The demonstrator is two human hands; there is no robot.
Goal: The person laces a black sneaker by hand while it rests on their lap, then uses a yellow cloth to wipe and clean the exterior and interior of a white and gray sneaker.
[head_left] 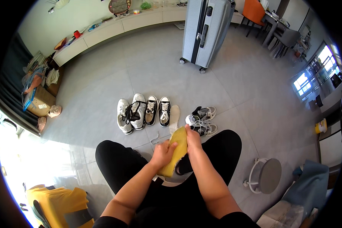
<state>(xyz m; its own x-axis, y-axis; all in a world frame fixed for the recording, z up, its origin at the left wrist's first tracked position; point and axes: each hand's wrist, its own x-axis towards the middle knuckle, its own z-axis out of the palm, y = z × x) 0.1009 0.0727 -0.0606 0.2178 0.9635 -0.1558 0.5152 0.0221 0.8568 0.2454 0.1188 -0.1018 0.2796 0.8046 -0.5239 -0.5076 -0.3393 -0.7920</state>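
Yellow insole point(179, 146), edges pinched by left hand point(162, 154) and right hand point(194, 140), has wide grey floor point(159, 72) ahead.

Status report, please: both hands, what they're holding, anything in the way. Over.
Left hand and right hand both gripping. Yellow insole between them, held above the floor. Pale insole lying just beyond; nothing visibly blocking.

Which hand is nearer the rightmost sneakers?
Right. The right hand is on the near side of the rightmost sneakers, slightly left; the left hand is farther left and closer to the body.
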